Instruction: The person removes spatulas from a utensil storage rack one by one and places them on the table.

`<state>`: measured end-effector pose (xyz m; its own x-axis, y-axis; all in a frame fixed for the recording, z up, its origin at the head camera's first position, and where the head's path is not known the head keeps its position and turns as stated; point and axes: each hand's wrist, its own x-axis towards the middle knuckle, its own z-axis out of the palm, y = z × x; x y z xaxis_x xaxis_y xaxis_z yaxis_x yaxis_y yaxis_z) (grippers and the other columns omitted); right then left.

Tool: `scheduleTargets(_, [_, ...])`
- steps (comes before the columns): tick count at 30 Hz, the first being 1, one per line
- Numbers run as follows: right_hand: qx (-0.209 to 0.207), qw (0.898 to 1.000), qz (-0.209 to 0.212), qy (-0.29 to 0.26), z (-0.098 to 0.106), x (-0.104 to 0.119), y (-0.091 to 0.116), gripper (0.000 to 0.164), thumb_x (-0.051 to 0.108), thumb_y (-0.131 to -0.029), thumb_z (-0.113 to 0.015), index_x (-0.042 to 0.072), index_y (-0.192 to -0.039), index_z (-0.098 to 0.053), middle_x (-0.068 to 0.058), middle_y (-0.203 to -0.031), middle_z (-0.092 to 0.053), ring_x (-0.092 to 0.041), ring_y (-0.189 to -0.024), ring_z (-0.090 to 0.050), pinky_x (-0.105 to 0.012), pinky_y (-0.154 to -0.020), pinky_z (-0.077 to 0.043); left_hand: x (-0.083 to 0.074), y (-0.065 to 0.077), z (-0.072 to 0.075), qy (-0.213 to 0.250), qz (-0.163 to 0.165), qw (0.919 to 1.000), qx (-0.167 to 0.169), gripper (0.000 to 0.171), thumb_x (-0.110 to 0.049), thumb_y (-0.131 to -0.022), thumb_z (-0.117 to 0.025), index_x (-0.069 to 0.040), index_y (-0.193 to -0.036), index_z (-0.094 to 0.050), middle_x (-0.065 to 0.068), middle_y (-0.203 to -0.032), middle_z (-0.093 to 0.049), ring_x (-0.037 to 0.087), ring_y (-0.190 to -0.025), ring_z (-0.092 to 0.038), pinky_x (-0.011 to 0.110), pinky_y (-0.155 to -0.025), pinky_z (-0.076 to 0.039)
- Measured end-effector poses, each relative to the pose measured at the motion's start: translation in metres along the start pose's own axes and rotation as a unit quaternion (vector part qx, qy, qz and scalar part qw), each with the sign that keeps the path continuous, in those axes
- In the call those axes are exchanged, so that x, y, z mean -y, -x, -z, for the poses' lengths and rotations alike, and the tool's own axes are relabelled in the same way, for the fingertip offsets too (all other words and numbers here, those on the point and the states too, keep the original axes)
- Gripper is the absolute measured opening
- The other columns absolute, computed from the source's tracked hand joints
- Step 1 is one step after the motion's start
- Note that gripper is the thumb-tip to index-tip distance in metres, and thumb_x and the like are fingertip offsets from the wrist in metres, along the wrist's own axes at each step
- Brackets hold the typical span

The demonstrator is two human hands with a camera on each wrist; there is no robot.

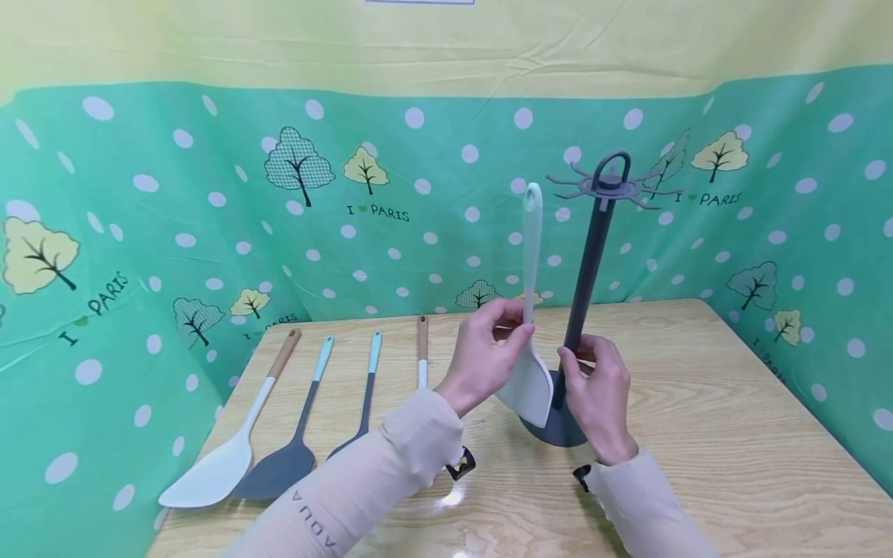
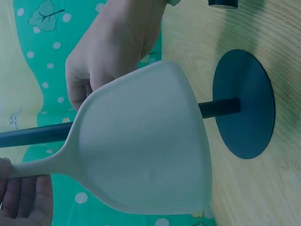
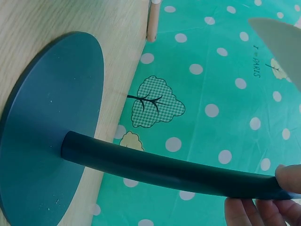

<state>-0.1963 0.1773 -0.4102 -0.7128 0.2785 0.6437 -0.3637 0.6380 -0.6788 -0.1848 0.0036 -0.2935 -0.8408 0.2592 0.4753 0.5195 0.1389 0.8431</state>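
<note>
My left hand [image 1: 484, 350] pinches a pale spatula [image 1: 532, 240] low on its light green handle, handle end up and broad blade down. The blade fills much of the left wrist view, in front of the pole there. A dark utensil stand [image 1: 589, 271] with a round base and a ring of hooks on top stands to the right of the spatula. Low on its pole, my right hand [image 1: 601, 391] grips with thumb and fingers, also visible in the right wrist view around the pole [image 3: 174, 173]. The hooks in sight carry nothing.
On the wooden table [image 1: 698, 372] at left lie a white spatula [image 1: 216, 469] with a brown handle, a dark spatula [image 1: 282, 465] and another dark utensil [image 1: 367, 395] with blue handles. A brown-handled utensil [image 1: 422, 341] is partly behind my left arm. Polka-dot cloth [image 1: 432, 194] surrounds the table.
</note>
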Motion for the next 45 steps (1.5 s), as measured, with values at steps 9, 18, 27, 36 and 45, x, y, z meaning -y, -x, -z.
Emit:
scheduleTargets(9, [-0.004, 1.0, 0.002, -0.003, 0.001, 0.0, 0.0, 0.019, 0.009, -0.088, -0.069, 0.0, -0.102, -0.061, -0.011, -0.096, -0.061, -0.021, -0.084, -0.063, -0.024, -0.068, -0.056, -0.001, 0.008, 0.007, -0.014, 0.017, 0.9997, 0.011, 0.013, 0.004, -0.088, -0.062, 0.008, -0.101, -0.062, 0.019, -0.096, -0.064, 0.029, -0.089, -0.063, 0.033, -0.079, -0.054])
scheduleTargets(18, [-0.006, 1.0, 0.008, -0.01, 0.0, 0.001, -0.001, 0.019, 0.01, -0.088, -0.068, -0.001, -0.102, -0.061, -0.012, -0.095, -0.06, -0.022, -0.083, -0.063, -0.007, -0.07, -0.048, 0.043, 0.011, 0.008, -0.005, 0.032, 0.9993, 0.016, 0.014, -0.002, -0.088, -0.066, 0.002, -0.102, -0.064, 0.013, -0.095, -0.064, 0.023, -0.088, -0.063, 0.034, -0.077, -0.055])
scheduleTargets(27, [-0.01, 1.0, 0.012, -0.013, 0.0, 0.002, -0.001, 0.018, 0.009, -0.088, -0.068, -0.001, -0.102, -0.061, -0.012, -0.095, -0.06, -0.022, -0.082, -0.063, -0.003, -0.069, -0.044, 0.055, 0.017, 0.011, -0.025, 0.05, 0.9982, 0.021, 0.005, -0.007, -0.089, -0.065, -0.006, -0.095, -0.065, 0.004, -0.089, -0.064, 0.015, -0.082, -0.061, 0.026, -0.072, -0.055])
scheduleTargets(36, [-0.009, 1.0, 0.009, -0.015, 0.0, 0.001, -0.001, 0.017, 0.009, -0.088, -0.068, 0.0, -0.101, -0.061, -0.011, -0.094, -0.06, -0.02, -0.082, -0.062, -0.003, -0.069, -0.045, 0.064, 0.018, 0.014, -0.071, 0.058, 0.9953, 0.031, 0.005, -0.006, -0.089, -0.065, -0.005, -0.093, -0.066, 0.001, -0.084, -0.064, 0.012, -0.077, -0.061, 0.025, -0.073, -0.054])
scheduleTargets(45, [-0.008, 1.0, 0.008, -0.015, 0.0, 0.001, 0.0, 0.018, 0.01, -0.088, -0.068, 0.001, -0.101, -0.061, -0.011, -0.094, -0.06, -0.02, -0.082, -0.062, -0.004, -0.069, -0.045, 0.08, 0.013, 0.019, -0.039, 0.145, 0.9874, 0.05, 0.004, -0.003, -0.089, -0.064, 0.0, -0.09, -0.063, 0.008, -0.08, -0.064, 0.021, -0.072, -0.065, 0.03, -0.066, -0.057])
